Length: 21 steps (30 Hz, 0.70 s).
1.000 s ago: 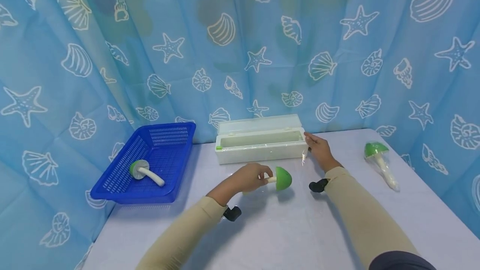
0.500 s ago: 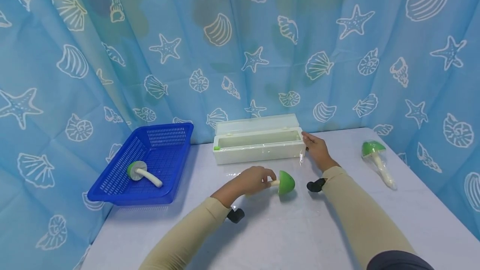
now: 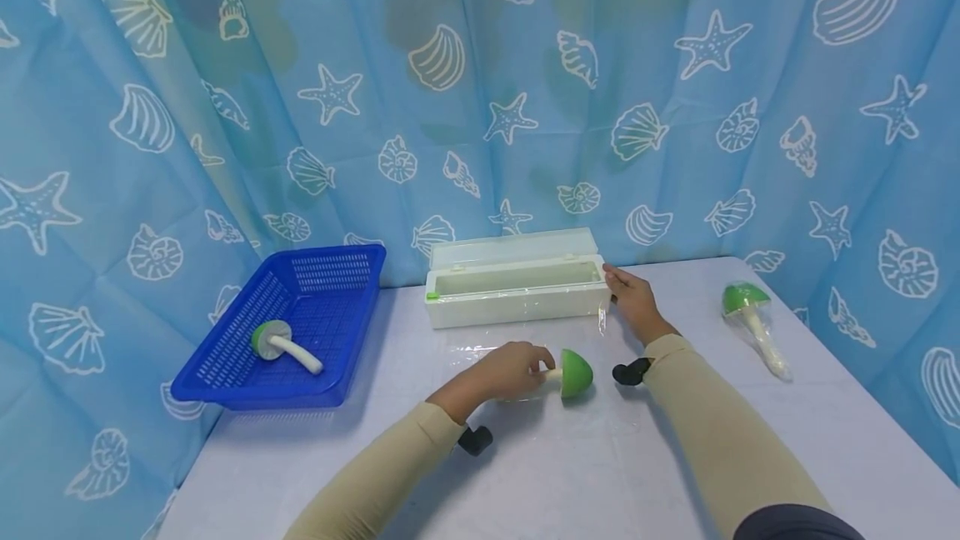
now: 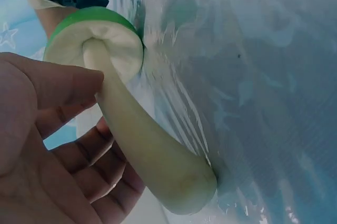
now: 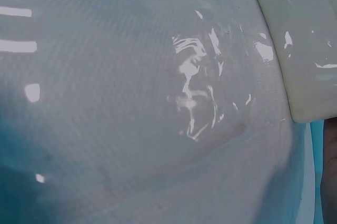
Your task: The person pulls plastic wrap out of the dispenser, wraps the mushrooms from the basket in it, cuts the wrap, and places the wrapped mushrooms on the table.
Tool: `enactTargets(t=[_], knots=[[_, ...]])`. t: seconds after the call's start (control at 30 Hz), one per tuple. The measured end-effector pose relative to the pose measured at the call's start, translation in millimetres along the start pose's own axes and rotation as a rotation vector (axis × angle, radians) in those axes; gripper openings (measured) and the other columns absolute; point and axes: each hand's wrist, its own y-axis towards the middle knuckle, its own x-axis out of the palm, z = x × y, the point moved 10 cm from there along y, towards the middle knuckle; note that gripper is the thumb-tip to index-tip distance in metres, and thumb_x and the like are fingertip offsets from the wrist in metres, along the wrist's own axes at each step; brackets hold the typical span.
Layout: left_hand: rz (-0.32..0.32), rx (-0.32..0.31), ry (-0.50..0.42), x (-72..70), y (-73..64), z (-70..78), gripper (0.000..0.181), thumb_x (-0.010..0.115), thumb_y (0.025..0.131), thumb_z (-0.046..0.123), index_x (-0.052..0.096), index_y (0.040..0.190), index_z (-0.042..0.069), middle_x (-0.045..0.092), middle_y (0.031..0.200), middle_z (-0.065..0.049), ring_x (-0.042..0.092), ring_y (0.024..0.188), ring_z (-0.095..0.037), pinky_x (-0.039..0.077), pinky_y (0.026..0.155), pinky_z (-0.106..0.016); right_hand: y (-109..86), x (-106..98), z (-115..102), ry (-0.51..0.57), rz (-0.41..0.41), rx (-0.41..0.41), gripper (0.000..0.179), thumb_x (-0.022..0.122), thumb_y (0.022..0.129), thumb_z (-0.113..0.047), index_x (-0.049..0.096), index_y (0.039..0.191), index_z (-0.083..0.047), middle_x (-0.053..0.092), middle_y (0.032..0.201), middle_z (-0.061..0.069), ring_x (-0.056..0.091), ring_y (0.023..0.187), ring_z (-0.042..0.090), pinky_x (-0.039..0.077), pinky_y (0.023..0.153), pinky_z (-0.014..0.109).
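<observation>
My left hand (image 3: 513, 369) pinches the white stem of a toy mushroom (image 3: 576, 375) with a green cap. The mushroom lies on its side low over the table, cap to the right. In the left wrist view my thumb (image 4: 71, 83) presses the stem (image 4: 152, 145) near the cap, with the fingers behind; the stem's thick end meets shiny clear film (image 4: 181, 95). My right hand (image 3: 636, 300) rests its fingers against the right end of a long white cling film dispenser (image 3: 521, 307). Its lid (image 3: 513, 247) stands up at the back.
A blue plastic basket (image 3: 360, 340) stands on the left, holding another green-capped toy mushroom (image 3: 296, 350). Toward the right table edge lies a toy mushroom (image 3: 757, 327) wrapped in clear film. A blue shell-print curtain (image 3: 465, 140) hangs close behind the white-covered table (image 3: 600, 482).
My left hand has brought the toy mushroom slightly to the right, nearer me and lower toward the table. The right hand has stayed at the dispenser's end.
</observation>
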Motion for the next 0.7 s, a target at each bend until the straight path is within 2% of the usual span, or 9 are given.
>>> enactTargets(t=[0.3,0.53,0.6,0.7], knots=[[0.001,0.033,0.007,-3.2,-6.2,9.2,0.038,0.062,0.084,0.013,0.064,0.122,0.018,0.064,0.102,0.0,0.058,0.088,-0.011,0.047,0.074,-0.028,0.1,0,2,0.001,-0.006,0.028,0.053,0.041,0.106,-0.031,0.033,0.15,-0.003,0.033,0.153,0.015,0.035,0.137,0.029,0.035,0.106,0.042],[0.001,0.116,-0.009,-0.2,-4.1,15.7,0.03,0.064,0.085,0.008,0.07,0.112,0.017,0.066,0.095,0.007,0.058,0.087,-0.006,0.046,0.077,-0.023,0.0,0,7,0.006,-0.004,0.053,0.053,0.042,0.105,-0.032,0.034,0.149,-0.004,0.034,0.153,0.013,0.035,0.137,0.028,0.036,0.106,0.041],[0.027,0.113,-0.024,-5.2,-3.4,15.4,0.027,0.065,0.086,0.007,0.071,0.111,0.016,0.066,0.094,0.007,0.058,0.088,-0.006,0.046,0.078,-0.023,0.2,-1,6,0.014,-0.003,0.047,0.053,0.042,0.105,-0.031,0.035,0.149,-0.004,0.034,0.153,0.013,0.035,0.137,0.028,0.036,0.106,0.041],[0.075,0.071,-0.068,-14.9,-0.8,9.7,0.026,0.066,0.088,0.005,0.07,0.112,0.014,0.065,0.093,0.006,0.057,0.086,-0.008,0.046,0.077,-0.024,1.1,-1,4,0.022,0.001,0.033,0.053,0.043,0.105,-0.031,0.034,0.149,-0.002,0.033,0.153,0.013,0.034,0.138,0.029,0.036,0.106,0.041]])
